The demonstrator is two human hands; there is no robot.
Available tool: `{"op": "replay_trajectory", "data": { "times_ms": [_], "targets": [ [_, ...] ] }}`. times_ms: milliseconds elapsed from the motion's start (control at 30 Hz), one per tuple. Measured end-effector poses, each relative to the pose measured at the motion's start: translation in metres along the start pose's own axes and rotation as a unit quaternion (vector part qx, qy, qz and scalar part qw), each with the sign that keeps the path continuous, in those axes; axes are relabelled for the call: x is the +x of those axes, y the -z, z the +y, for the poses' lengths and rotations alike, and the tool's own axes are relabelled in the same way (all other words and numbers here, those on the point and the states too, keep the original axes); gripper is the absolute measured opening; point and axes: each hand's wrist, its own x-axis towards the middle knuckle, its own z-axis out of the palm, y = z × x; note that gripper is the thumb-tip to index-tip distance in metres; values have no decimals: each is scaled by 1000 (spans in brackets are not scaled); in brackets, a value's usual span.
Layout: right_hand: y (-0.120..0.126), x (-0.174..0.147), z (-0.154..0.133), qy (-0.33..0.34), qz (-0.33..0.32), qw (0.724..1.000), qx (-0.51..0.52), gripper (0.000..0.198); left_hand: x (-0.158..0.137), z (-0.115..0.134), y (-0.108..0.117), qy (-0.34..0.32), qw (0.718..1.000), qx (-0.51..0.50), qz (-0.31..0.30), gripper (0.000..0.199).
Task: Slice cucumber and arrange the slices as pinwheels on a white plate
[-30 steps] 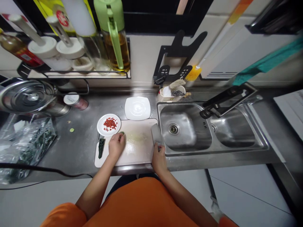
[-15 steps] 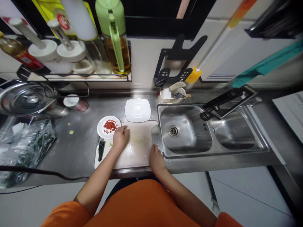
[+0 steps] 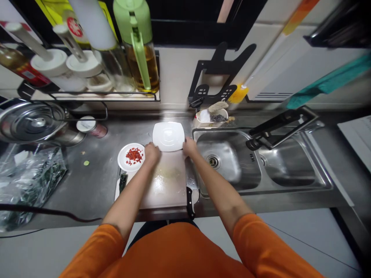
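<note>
Status, places relative to the cutting board (image 3: 169,187): both hands were at the square white plate (image 3: 168,136), which sat at the board's far edge. Left hand (image 3: 152,153) was at the plate's near-left corner, fingers curled; right hand (image 3: 189,147) was at its right edge, fingers bent. Couldn't tell if either had a real grip; fingertips were hidden.

Looked done: small red pieces (image 3: 134,156) sat on the round white plate (image 3: 121,165) at the board's far-left corner, apparently cut to size. Knife (image 3: 189,202) was out of hand, lying along the board's right edge, handle at the near end.

Looked left: dark green piece (image 3: 123,181) lay on the board's left side, partly behind the left forearm, apparently not sliced. Square plate showed no food, so loading it was probably not started. My read: plate handling mid-step, prep only partly complete.
</note>
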Motion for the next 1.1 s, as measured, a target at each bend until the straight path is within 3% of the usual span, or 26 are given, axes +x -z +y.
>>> {"op": "replay_trajectory", "data": {
  "times_ms": [133, 300, 500, 733, 867, 1100],
  "targets": [
    [-4, 20, -4, -22, -8, 1000, 20, 34, 2, -1, -5, 5, 999, -31, 8, 27],
    [4, 12, 4, -24, -2, 999, 36, 32, -12, 0, 2, -22, 996, -74, 46, 19],
    [8, -55, 24, 4, 37, 996, 82, 28, -71, -21, 14, -82, 988, -120, 57, 12],
    [-28, -137, 43, 1, 17, 997, 77, 22, -148, -65, -3, -70, 986, -148, 23, 19],
    [-45, -157, 43, 8, 32, 997, 68, 21, -166, -80, -10, -57, 986, -153, 10, 25],
    [-54, -161, 40, 26, 48, 998, 31, 24, -168, -89, -17, -50, 986, -156, 3, 26]
  ]
}}
